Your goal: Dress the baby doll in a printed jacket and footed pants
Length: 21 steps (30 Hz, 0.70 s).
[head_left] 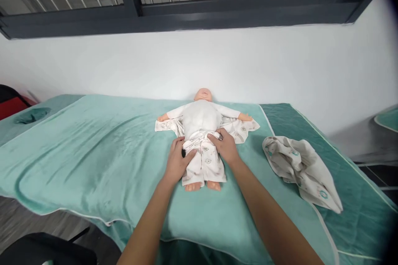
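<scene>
A baby doll lies on its back with its arms spread and its head toward the wall. White printed trousers cover its legs, and its bare feet stick out below the hems. My left hand is closed on the trousers' waistband at the doll's hip, on the left. On the other side, my right hand grips the same waistband between thumb and fingers. A printed top lies spread out under the doll's arms and torso.
A crumpled printed cloth lies on the right of the green-covered bed. A white wall with a barred window stands behind. At the lower left is a black seat; a face hole shows at the bed's left end.
</scene>
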Each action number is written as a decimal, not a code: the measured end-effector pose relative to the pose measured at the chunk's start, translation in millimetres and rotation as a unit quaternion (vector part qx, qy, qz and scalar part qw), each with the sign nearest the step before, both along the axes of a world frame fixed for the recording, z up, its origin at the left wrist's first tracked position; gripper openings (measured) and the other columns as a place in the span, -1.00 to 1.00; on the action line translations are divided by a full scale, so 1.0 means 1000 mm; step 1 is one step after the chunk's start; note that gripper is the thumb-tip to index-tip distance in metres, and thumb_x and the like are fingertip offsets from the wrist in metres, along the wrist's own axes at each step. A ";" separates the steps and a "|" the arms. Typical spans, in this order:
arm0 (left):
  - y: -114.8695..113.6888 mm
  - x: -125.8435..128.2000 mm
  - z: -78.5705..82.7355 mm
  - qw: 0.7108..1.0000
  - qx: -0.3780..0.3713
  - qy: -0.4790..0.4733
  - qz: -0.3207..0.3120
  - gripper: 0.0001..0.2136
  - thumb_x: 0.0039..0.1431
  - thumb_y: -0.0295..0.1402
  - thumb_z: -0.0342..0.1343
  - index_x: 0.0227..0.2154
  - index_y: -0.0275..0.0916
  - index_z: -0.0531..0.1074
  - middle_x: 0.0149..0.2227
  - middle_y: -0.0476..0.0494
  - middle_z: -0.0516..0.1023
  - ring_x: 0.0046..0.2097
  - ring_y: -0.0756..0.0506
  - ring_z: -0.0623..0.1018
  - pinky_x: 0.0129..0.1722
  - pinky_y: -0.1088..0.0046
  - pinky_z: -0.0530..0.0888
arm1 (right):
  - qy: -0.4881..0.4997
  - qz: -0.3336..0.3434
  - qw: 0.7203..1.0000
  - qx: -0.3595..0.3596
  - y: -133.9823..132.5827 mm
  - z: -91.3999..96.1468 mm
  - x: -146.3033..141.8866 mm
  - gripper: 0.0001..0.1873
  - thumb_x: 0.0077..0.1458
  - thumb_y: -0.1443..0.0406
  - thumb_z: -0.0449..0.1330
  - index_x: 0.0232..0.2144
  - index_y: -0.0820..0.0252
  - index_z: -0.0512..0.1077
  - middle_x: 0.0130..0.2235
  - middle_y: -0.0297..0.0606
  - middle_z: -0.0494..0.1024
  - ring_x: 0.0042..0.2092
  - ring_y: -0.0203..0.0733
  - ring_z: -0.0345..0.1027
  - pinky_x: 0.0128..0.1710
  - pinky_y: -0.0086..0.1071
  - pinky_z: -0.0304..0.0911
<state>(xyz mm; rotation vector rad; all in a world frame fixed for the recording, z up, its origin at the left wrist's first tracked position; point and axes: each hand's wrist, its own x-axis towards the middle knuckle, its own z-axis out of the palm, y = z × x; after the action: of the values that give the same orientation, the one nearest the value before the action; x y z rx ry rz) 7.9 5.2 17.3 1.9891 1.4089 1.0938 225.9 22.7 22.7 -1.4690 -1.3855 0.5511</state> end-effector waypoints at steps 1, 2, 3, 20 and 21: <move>0.001 0.001 0.000 1.000 0.002 0.003 0.006 -0.70 0.21 -0.11 0.14 -0.09 -0.16 0.39 0.17 -0.20 0.30 0.24 -0.16 0.32 0.26 0.26 0.24 | 0.003 0.004 1.000 0.000 -0.005 0.000 0.000 -0.57 0.06 -0.09 0.23 -0.36 0.15 0.38 -0.43 -0.42 0.42 -0.39 -0.26 0.20 -0.34 -0.39 0.10; 0.002 0.001 0.000 1.000 0.002 0.004 0.009 -0.70 0.21 -0.10 0.13 -0.09 -0.16 0.40 0.16 -0.21 0.30 0.23 -0.16 0.33 0.26 0.26 0.24 | 0.005 0.008 1.000 -0.002 -0.012 0.000 0.000 -0.58 0.07 -0.08 0.22 -0.38 0.15 0.37 -0.44 -0.43 0.41 -0.40 -0.27 0.19 -0.36 -0.40 0.09; 0.003 0.002 0.000 1.000 0.003 0.004 0.011 -0.70 0.22 -0.10 0.13 -0.10 -0.16 0.40 0.15 -0.21 0.30 0.22 -0.15 0.33 0.26 0.26 0.24 | 0.007 0.013 1.000 -0.007 -0.020 0.000 0.000 -0.57 0.08 -0.08 0.21 -0.41 0.16 0.36 -0.47 -0.43 0.39 -0.41 -0.27 0.17 -0.38 -0.40 0.08; -0.012 0.007 0.008 0.999 0.008 -0.038 0.017 -0.86 0.17 -0.24 0.15 -0.37 -0.21 0.44 0.10 -0.21 0.38 0.16 -0.15 0.42 0.23 0.29 0.30 | -0.063 0.181 0.981 0.004 -0.126 -0.014 -0.012 0.14 -0.21 0.19 0.47 0.34 -0.10 -0.03 0.25 -0.14 0.11 0.31 0.07 0.04 0.33 -0.04 0.04; -0.019 0.006 0.008 0.999 0.007 -0.040 0.011 -0.86 0.18 -0.25 0.14 -0.39 -0.21 0.44 0.12 -0.22 0.37 0.18 -0.15 0.40 0.24 0.28 0.28 | -0.072 0.172 0.982 0.013 -0.127 -0.014 -0.013 0.09 -0.18 0.21 0.45 0.33 -0.10 -0.01 0.24 -0.14 0.13 0.29 0.06 0.07 0.31 -0.05 0.07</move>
<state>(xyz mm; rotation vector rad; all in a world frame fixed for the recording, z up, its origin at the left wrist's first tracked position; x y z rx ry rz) 14.4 -13.9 25.1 1.9218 1.3889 1.1839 212.6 -103.8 9.1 -1.2756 -1.7713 0.6482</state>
